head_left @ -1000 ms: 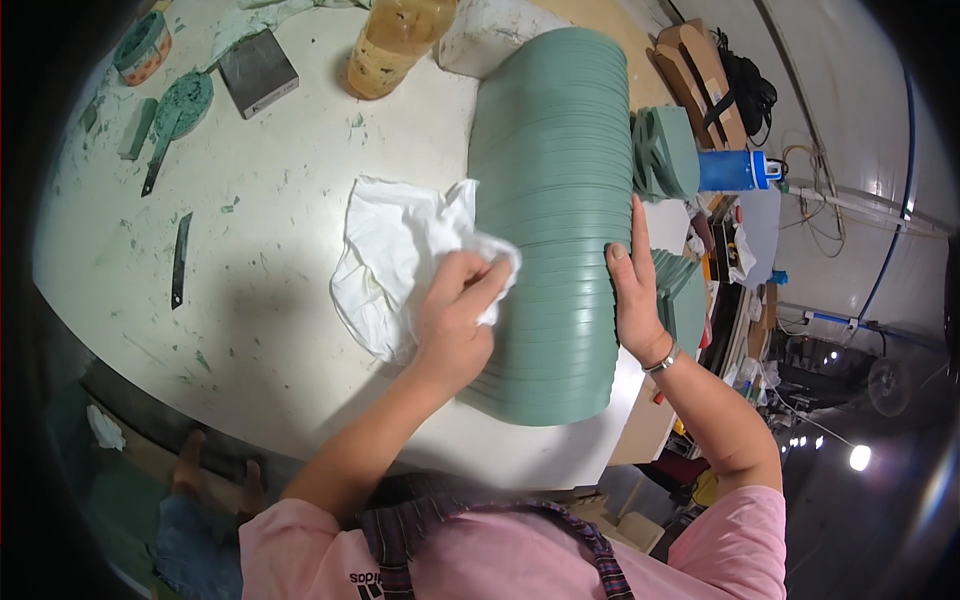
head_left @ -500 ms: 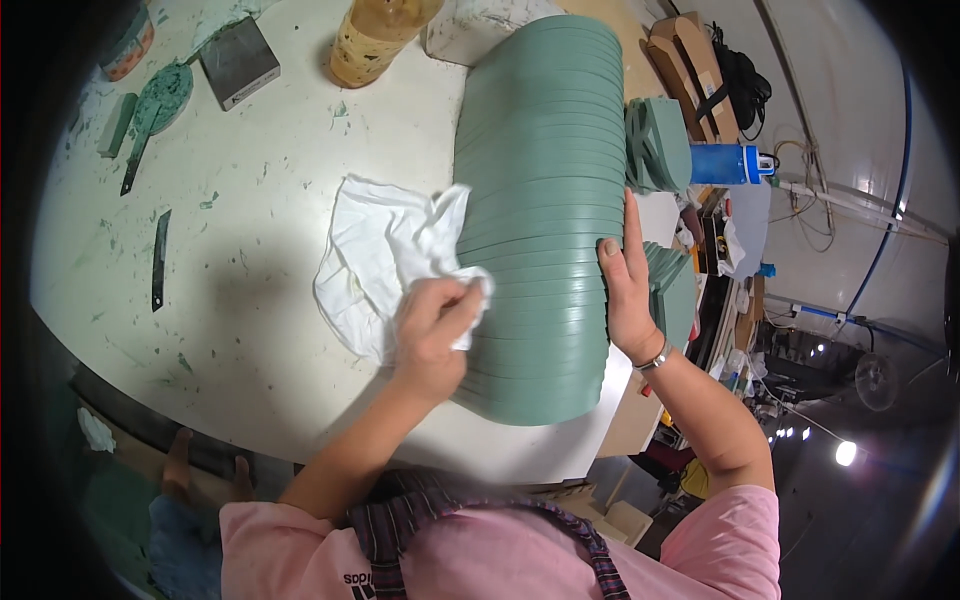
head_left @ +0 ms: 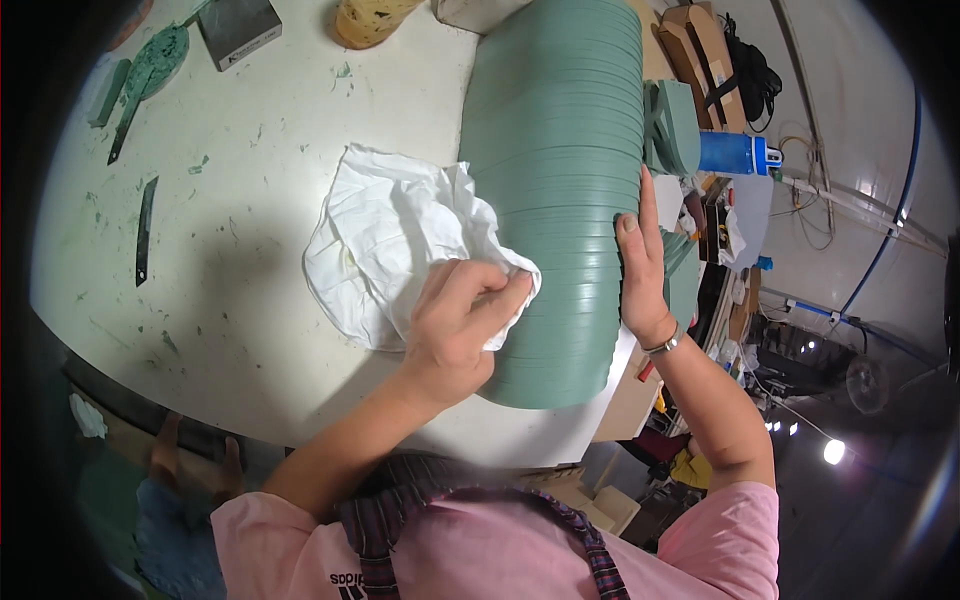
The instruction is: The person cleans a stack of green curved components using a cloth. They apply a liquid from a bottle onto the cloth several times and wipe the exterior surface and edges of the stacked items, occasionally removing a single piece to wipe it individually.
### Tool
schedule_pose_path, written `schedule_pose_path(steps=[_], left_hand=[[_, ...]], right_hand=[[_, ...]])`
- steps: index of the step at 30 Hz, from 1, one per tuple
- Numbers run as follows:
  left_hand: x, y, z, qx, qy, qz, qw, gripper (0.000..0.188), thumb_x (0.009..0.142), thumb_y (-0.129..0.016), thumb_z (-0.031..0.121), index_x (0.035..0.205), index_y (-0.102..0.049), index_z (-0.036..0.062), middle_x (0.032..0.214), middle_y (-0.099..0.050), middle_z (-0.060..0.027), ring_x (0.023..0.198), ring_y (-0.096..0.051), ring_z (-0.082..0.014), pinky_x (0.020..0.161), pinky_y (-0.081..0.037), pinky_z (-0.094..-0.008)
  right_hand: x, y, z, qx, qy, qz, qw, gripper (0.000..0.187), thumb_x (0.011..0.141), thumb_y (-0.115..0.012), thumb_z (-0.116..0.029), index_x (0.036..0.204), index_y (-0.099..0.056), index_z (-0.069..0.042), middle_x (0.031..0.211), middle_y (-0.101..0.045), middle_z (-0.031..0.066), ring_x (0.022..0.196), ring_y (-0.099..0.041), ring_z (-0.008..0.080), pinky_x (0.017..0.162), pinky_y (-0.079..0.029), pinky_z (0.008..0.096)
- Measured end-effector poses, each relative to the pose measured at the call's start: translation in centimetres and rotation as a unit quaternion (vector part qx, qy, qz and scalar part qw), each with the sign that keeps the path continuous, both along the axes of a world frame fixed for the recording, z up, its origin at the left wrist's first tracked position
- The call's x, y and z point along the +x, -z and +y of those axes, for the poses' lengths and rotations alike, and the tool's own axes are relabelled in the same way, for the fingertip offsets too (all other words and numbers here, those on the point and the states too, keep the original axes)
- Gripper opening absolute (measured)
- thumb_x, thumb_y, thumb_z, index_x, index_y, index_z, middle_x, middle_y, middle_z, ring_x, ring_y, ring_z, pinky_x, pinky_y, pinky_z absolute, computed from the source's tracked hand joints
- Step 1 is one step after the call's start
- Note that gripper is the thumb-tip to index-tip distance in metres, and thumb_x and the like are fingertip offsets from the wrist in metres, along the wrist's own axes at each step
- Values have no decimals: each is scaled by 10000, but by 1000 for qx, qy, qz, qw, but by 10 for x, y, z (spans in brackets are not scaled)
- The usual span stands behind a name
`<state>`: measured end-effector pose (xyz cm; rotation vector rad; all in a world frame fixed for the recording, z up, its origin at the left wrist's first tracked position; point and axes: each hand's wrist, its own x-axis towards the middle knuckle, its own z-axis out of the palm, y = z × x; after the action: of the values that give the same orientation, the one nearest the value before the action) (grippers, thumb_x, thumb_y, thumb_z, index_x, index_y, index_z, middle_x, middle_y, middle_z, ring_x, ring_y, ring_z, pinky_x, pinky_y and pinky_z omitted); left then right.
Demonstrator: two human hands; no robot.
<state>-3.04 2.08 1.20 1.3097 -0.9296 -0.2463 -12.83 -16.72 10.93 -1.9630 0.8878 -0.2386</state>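
A long row of green discs (head_left: pixel 555 170) lies on its side on the white table (head_left: pixel 230 330), packed edge to edge like a ribbed cylinder. My left hand (head_left: pixel 462 325) grips a crumpled white cloth (head_left: pixel 385 245) and presses it against the near left flank of the discs. Most of the cloth spreads over the table to the left. My right hand (head_left: pixel 640 265) lies flat on the right side of the row, fingers pointing away from me, a bracelet at the wrist.
On the far left of the table lie a dark blade (head_left: pixel 145 230), green tools (head_left: pixel 145 75) and a grey block (head_left: pixel 238 28). A yellowish jar (head_left: pixel 375 20) stands at the far edge. More green discs (head_left: pixel 675 125) and a blue container (head_left: pixel 735 155) sit right of the row.
My left hand with the cloth has slid down the side of the discs toward me. My right hand has stayed on the right side.
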Motion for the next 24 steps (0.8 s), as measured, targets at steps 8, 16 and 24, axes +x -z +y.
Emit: schedule_pose_path(steps=[8, 16, 24], left_hand=[[-9, 17, 3, 18, -35, 45, 998, 425, 744, -565, -171, 1130, -704, -60, 956, -585, -134, 803, -588, -265, 698, -481, -311], [-19, 27, 24, 81, -29, 16, 996, 467, 718, -570, -166, 1165, -677, -82, 934, -576, -143, 809, -589, -301, 719, -488, -342], [-19, 35, 48, 161, -23, -69, 984, 461, 647, -566, -100, 1079, -700, -13, 880, -553, -95, 808, -563, -295, 714, -442, -418]], right_hand=[[-5, 6, -1, -7, 21, 27, 999, 808, 1023, -513, -337, 1603, -84, 26, 1620, -241, 217, 1466, -291, 258, 1190, -250, 340], [-6, 8, -2, -16, 14, -14, 1000, 788, 1030, -501, -341, 1599, -101, 30, 1608, -272, 206, 1443, -322, 245, 1182, -261, 330], [-7, 11, -7, -48, 4, -23, 999, 787, 1028, -511, -347, 1589, -129, 50, 1598, -284, 224, 1438, -331, 246, 1178, -273, 327]])
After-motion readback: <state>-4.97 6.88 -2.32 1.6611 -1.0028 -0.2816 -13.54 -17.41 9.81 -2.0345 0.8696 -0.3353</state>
